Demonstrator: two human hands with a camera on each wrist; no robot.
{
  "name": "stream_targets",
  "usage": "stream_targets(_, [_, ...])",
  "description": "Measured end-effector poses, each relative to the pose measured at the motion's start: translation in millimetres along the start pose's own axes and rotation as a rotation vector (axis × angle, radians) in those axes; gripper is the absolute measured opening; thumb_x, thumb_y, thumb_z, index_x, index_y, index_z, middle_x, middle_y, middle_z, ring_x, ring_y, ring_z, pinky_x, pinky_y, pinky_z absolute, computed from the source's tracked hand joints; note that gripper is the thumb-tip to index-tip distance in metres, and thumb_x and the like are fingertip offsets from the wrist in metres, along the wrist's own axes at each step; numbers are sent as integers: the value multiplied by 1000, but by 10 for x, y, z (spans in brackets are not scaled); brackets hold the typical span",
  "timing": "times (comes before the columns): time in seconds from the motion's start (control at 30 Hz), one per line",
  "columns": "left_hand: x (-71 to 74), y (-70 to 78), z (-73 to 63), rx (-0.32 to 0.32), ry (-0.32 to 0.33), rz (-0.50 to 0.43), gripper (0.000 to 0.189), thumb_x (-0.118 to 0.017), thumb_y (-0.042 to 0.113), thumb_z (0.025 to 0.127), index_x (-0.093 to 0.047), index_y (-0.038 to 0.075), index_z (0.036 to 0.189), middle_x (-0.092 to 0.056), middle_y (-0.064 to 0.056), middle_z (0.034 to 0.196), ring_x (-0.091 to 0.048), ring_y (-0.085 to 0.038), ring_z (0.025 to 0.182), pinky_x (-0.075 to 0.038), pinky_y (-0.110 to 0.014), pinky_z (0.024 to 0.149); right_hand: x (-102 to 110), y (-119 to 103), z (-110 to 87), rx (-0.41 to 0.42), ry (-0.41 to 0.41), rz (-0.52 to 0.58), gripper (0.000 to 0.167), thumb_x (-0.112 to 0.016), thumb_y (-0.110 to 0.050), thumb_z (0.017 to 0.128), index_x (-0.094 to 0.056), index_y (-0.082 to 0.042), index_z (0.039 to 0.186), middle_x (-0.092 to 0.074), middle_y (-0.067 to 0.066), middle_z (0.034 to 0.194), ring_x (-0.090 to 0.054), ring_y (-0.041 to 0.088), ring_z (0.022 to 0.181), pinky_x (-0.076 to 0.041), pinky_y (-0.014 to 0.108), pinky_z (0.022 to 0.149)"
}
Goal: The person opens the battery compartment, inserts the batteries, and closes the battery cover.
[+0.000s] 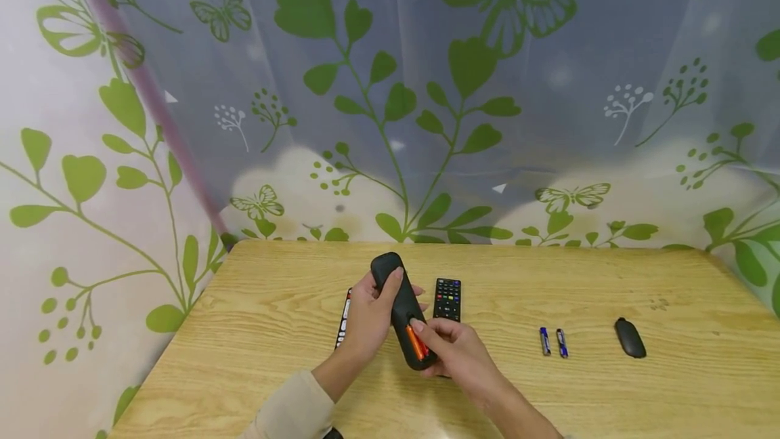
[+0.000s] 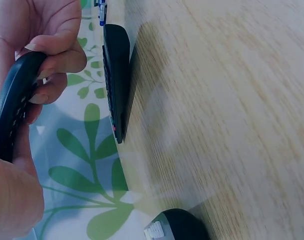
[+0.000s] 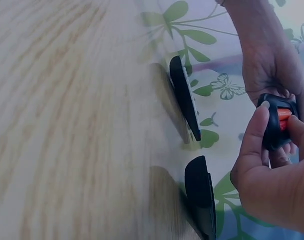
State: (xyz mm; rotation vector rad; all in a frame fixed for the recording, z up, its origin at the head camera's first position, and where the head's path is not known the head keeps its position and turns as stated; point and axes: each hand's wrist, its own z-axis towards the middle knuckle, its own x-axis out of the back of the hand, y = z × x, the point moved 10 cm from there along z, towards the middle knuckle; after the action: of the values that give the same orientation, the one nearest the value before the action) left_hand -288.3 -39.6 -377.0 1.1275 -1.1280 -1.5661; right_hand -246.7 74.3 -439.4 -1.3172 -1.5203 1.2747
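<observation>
A black remote control [image 1: 399, 293] is held above the table, its back turned up and its battery compartment uncovered. Orange batteries [image 1: 417, 343] lie inside that compartment. My left hand [image 1: 369, 310] grips the remote's upper part, thumb along its back. My right hand [image 1: 458, 352] holds the lower end, with the thumb on the batteries at the compartment's upper edge. In the right wrist view the orange batteries [image 3: 283, 118] show between the fingers of my right hand [image 3: 271, 175]. The left wrist view shows the held remote [image 2: 17, 100] from its side.
Behind the hands on the wooden table [image 1: 274, 276] lie a second black remote [image 1: 448, 297] and another remote with white buttons [image 1: 345, 314]. To the right are two blue batteries [image 1: 553, 343] and a black battery cover [image 1: 630, 338]. A patterned curtain [image 1: 378, 154] hangs behind.
</observation>
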Motion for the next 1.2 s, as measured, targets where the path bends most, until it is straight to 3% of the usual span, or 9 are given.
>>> stream_targets(0.23, [13, -23, 6, -1, -7, -7, 42, -51, 31, 100, -50, -5, 122, -64, -30, 99, -64, -48, 83, -57, -41, 73, 3, -7, -11, 17, 48, -51, 50, -65, -47, 88, -66, 0, 106, -63, 9, 92, -65, 20, 69, -58, 32, 62])
stream_targets(0.47, [60, -72, 35, 20, 18, -30, 43, -52, 32, 100, -49, -6, 121, -64, -30, 97, -66, -45, 81, -57, -42, 74, 34, -76, -54, 60, -17, -79, 48, -59, -39, 94, -61, 4, 116, -64, 10, 96, -65, 23, 74, -58, 35, 66])
stream_targets(0.6, [78, -106, 43, 47, 29, -63, 45, -52, 31, 99, -47, -6, 125, -64, -29, 98, -66, -46, 83, -57, -43, 75, 211, -198, -126, 86, -16, -168, 48, -55, -37, 97, -59, 5, 119, -64, 11, 96, -65, 25, 80, -58, 37, 68])
stream_targets(0.83, [99, -135, 60, 66, 19, -78, 47, -53, 31, 99, -45, -4, 130, -63, -29, 99, -65, -47, 85, -56, -44, 75, 881, -452, -239, 148, 65, -358, 44, -54, -34, 98, -58, 5, 119, -63, 16, 104, -64, 26, 88, -57, 37, 72])
stream_targets(1.03, [126, -116, 62, 47, 15, -73, 46, -52, 29, 100, -44, -6, 130, -63, -26, 97, -66, -45, 84, -56, -45, 75, 1700, -662, -395, 183, 175, -633, 48, -49, -37, 100, -55, 3, 125, -63, 16, 110, -63, 28, 93, -57, 34, 71])
stream_targets(1.2, [141, -138, 56, 60, 15, -50, 46, -52, 30, 100, -45, -5, 130, -64, -26, 97, -67, -42, 83, -57, -44, 75, 2367, -621, -519, 131, 289, -903, 51, -47, -40, 101, -55, 5, 122, -61, 22, 112, -61, 37, 96, -55, 42, 67])
